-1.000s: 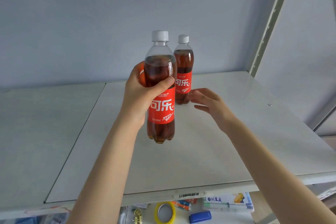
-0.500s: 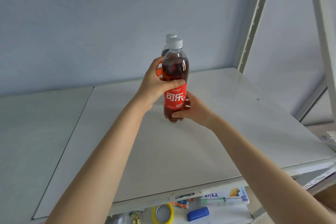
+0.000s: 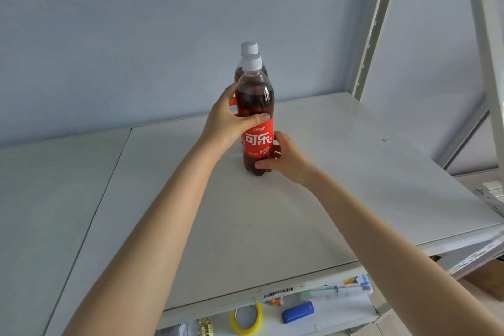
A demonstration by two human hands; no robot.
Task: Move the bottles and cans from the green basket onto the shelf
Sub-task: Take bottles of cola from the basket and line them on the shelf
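Two clear plastic cola bottles stand on the white metal shelf (image 3: 341, 172), the rear bottle (image 3: 248, 49) mostly hidden. The front bottle (image 3: 256, 106) has a red label reading "可乐". The left hand (image 3: 226, 124) clasps its shoulder; the right hand (image 3: 283, 157) clasps its base.

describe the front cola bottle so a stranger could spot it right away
Look at the white shelf against the pale wall. Two cola bottles stand mid-shelf, one behind the other. The front cola bottle shows its full red label and both hands grip it; the rear bottle shows little beyond its white cap.
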